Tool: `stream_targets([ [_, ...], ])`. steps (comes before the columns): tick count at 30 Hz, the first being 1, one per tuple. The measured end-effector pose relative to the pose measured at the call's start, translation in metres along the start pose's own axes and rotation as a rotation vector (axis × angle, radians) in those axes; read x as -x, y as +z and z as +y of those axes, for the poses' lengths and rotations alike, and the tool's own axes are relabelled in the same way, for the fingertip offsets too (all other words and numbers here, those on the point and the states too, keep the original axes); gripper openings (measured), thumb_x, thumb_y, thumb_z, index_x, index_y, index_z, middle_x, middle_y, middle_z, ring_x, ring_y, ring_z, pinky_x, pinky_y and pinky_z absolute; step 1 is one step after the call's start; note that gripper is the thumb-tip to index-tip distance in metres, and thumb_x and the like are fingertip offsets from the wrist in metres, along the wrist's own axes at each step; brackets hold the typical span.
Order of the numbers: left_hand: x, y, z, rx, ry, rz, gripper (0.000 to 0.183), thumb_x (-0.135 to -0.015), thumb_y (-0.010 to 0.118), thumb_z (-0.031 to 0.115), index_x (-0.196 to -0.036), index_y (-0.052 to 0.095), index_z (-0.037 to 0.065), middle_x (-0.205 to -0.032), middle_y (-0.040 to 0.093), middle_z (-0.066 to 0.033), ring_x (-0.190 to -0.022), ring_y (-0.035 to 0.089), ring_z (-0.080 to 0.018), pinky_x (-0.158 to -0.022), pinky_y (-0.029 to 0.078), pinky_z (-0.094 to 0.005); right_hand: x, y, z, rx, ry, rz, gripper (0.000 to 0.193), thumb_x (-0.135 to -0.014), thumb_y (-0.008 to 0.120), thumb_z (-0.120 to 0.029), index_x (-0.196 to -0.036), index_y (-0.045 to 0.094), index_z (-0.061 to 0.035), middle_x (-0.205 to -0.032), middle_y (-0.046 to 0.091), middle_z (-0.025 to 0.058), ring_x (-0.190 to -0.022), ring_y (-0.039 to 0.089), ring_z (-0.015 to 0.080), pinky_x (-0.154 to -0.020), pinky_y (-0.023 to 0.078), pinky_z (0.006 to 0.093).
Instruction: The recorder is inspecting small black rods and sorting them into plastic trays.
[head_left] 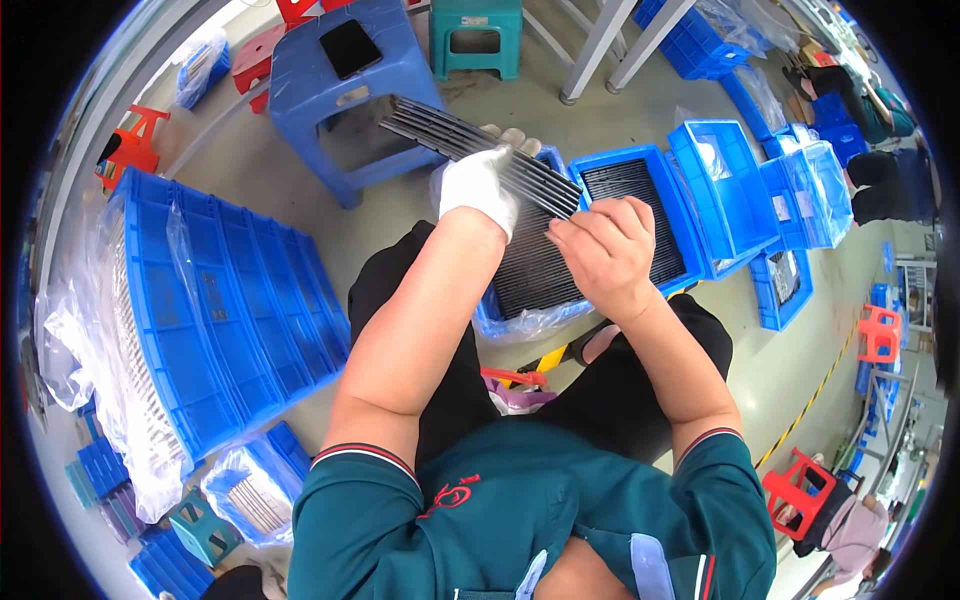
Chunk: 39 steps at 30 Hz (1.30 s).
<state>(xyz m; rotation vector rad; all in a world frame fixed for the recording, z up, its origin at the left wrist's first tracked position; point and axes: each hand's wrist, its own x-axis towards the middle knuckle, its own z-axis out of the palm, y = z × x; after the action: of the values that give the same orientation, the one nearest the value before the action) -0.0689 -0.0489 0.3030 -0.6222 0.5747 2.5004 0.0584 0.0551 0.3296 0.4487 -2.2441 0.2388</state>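
Grey floor (545, 115) below black strips (432, 127) in white-gloved left hand (478, 186)

Crate stack (228, 320) blocks left, blue stool (303, 82) front-left; gap beyond strips (540, 183).

Dark-green short-sleeved shirt (530, 465), cuffs (366, 451) edged red and white, red chest emblem (450, 496), pale-blue collar (651, 568); black trousers (705, 335); white glove (476, 186) on left hand (480, 182); bare right hand (608, 250).

Stacked crates (222, 310) stand left of two bins (615, 158) holding strips (535, 265).
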Motion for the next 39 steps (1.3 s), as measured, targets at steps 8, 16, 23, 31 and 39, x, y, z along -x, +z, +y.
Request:
stream_targets([
  [8, 0.005, -0.004, 0.001, -0.019, -0.2, -0.183, 0.013, -0.091, 0.04, -0.003, -0.098, 0.049, 0.003, -0.092, 0.061, -0.0165, -0.09, 0.061, -0.0365, -0.086, 0.05, -0.0524, 0.001, -0.006, 0.013, -0.347, 0.649, -0.246, 0.011, -0.069, 0.075, -0.009, -0.074, 0.066, -0.0058, -0.072, 0.061, 0.0042, -0.072, 0.058, 0.024, -0.069, 0.045, 0.0343],
  [16, 0.003, -0.004, -0.006, -0.115, -0.233, -0.173, 0.013, -0.085, 0.046, -0.006, -0.09, 0.052, 0.005, -0.087, 0.059, -0.015, -0.083, 0.059, -0.0313, -0.079, 0.05, -0.046, 0.005, -0.009, 0.022, -0.356, 0.486, -0.311, 0.011, -0.069, 0.074, -0.016, -0.07, 0.065, -0.0094, -0.069, 0.062, 0.0035, -0.07, 0.058, 0.0239, -0.068, 0.044, 0.0358],
  [23, -0.039, -0.031, -0.022, -0.599, -0.296, 0.018, 0.012, -0.087, 0.048, -0.003, -0.097, 0.052, 0.002, -0.091, 0.06, -0.0182, -0.086, 0.063, -0.0364, -0.075, 0.053, -0.055, 0.0, -0.043, 0.048, -0.463, 0.893, 0.003, 0.017, -0.077, 0.074, -0.019, -0.085, 0.069, -0.0052, -0.076, 0.064, 0.0046, -0.07, 0.06, 0.0144, -0.064, 0.048, 0.0256],
  [31, -0.112, -0.19, -0.085, -1.515, -0.676, 0.049, 0.014, -0.08, 0.061, 0.011, -0.084, 0.066, -0.001, -0.079, 0.067, -0.0167, -0.069, 0.063, -0.0326, -0.066, 0.05, -0.0459, 0.011, -0.079, 0.062, -0.317, 0.769, 0.042, 0.013, -0.077, 0.074, -0.018, -0.08, 0.068, -0.0061, -0.072, 0.062, 0.0031, -0.068, 0.058, 0.0149, -0.061, 0.045, 0.0262],
  [39, -0.177, -0.25, -0.132, -2.2, -0.819, 0.088, 0.02, -0.079, 0.066, 0.015, -0.092, 0.069, 0.0, -0.095, 0.068, -0.0185, -0.082, 0.066, -0.0332, -0.072, 0.051, -0.0472, 0.02, -0.107, 0.077, -0.139, 0.611, 0.026, 0.012, -0.068, 0.074, -0.003, -0.075, 0.064, -0.0042, -0.071, 0.061, 0.0043, -0.069, 0.057, 0.0191, -0.061, 0.044, 0.028],
])
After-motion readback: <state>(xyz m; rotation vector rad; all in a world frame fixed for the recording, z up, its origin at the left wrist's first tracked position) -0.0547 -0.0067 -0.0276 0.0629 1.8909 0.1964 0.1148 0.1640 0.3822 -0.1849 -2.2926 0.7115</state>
